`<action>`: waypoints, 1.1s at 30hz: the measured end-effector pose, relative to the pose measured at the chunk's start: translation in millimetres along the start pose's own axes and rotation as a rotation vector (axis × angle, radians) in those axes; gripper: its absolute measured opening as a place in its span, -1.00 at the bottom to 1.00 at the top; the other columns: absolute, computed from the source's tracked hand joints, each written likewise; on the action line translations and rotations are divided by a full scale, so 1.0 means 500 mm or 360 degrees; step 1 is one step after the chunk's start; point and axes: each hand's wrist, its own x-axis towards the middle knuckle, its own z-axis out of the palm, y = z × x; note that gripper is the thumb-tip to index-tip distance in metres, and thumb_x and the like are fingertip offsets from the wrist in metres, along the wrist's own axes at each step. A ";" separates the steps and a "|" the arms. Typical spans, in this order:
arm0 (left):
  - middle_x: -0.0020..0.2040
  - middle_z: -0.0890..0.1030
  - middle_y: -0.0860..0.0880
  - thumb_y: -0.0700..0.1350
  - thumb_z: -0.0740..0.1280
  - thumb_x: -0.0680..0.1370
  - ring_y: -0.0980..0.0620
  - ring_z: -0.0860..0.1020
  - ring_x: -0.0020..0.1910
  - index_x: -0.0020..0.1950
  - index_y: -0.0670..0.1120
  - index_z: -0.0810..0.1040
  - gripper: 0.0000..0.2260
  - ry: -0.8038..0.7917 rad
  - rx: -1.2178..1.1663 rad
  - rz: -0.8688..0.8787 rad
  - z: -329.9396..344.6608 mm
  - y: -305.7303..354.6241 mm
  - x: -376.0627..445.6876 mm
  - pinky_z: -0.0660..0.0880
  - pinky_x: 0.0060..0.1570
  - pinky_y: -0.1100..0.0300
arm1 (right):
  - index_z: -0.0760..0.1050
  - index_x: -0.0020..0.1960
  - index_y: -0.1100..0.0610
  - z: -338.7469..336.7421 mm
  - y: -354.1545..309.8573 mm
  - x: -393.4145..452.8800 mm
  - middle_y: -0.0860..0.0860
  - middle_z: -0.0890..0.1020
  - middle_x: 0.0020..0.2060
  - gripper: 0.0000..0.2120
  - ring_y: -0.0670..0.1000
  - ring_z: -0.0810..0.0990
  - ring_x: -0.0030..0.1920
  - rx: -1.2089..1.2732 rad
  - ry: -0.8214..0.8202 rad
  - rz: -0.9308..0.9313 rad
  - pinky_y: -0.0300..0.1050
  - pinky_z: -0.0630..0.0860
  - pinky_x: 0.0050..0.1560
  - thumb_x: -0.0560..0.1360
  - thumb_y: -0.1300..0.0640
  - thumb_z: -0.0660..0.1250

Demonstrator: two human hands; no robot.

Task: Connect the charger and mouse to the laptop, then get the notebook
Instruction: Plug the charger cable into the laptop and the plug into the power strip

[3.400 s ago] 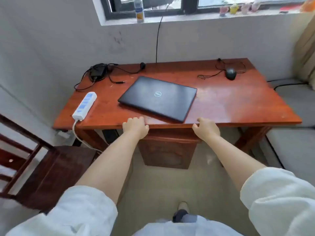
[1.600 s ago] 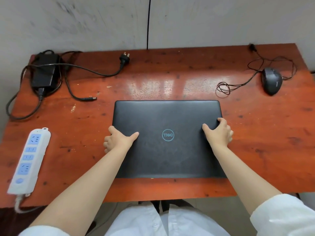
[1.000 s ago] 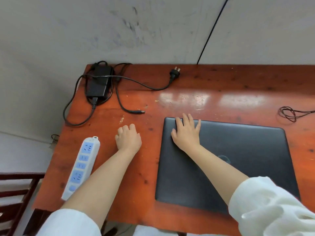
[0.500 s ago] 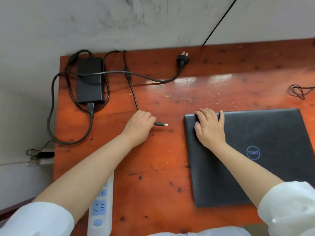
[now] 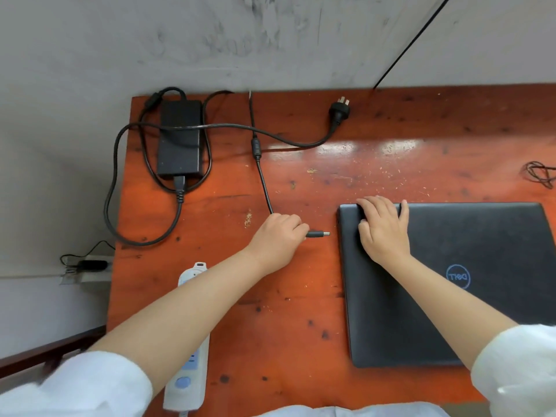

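The closed black laptop (image 5: 469, 284) lies on the red-brown desk (image 5: 288, 311). My right hand (image 5: 382, 228) rests flat on its far left corner. My left hand (image 5: 278, 239) is shut on the charger's barrel plug (image 5: 319, 234), whose tip points right, a short gap from the laptop's left edge. The cord runs up from my hand to the black charger brick (image 5: 180, 136) at the desk's far left corner. Its wall plug (image 5: 340, 108) lies loose near the wall. Only a coil of the mouse cable (image 5: 540, 174) shows at the right edge; the mouse and notebook are out of view.
A white power strip (image 5: 188, 350) lies along the desk's left front, partly under my left forearm. A grey wall backs the desk, with a black cable (image 5: 412, 40) hanging down it. A wall socket with a plug (image 5: 87, 266) sits low on the left.
My left hand has carried the barrel plug to the right, closer to the laptop's left edge. My right hand has stayed on the laptop's corner.
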 end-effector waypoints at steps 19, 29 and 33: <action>-0.38 0.60 -0.30 -0.40 0.49 0.28 -0.21 0.60 -0.39 -0.28 -0.35 0.62 -0.92 -0.0066 -0.0079 -0.0322 0.047 0.004 0.062 0.57 -0.34 0.06 | 0.45 0.21 0.23 -0.002 0.001 0.001 0.14 0.54 0.19 -0.55 0.15 0.40 0.29 0.0000 0.0024 -0.0017 0.32 -0.04 0.42 0.40 0.18 0.02; 0.05 0.54 -0.29 -0.24 0.17 0.60 -0.19 0.49 0.05 0.10 -0.34 0.53 -0.78 -0.0255 -0.0114 -0.0362 0.057 0.000 0.081 0.38 0.05 -0.03 | 0.50 0.16 0.25 -0.001 0.001 0.002 0.17 0.59 0.14 -0.59 0.18 0.47 0.24 0.0063 0.0102 -0.0034 0.37 0.01 0.39 0.39 0.22 0.08; -0.07 0.56 -0.34 -0.31 0.24 0.55 -0.23 0.53 -0.08 -0.02 -0.39 0.56 -0.84 -0.0173 -0.0160 -0.0317 0.053 0.007 0.086 0.46 -0.07 -0.03 | 0.50 0.17 0.27 -0.005 0.000 0.000 0.20 0.58 0.16 -0.60 0.21 0.46 0.26 0.0090 0.0081 -0.0058 0.39 0.04 0.38 0.39 0.24 0.11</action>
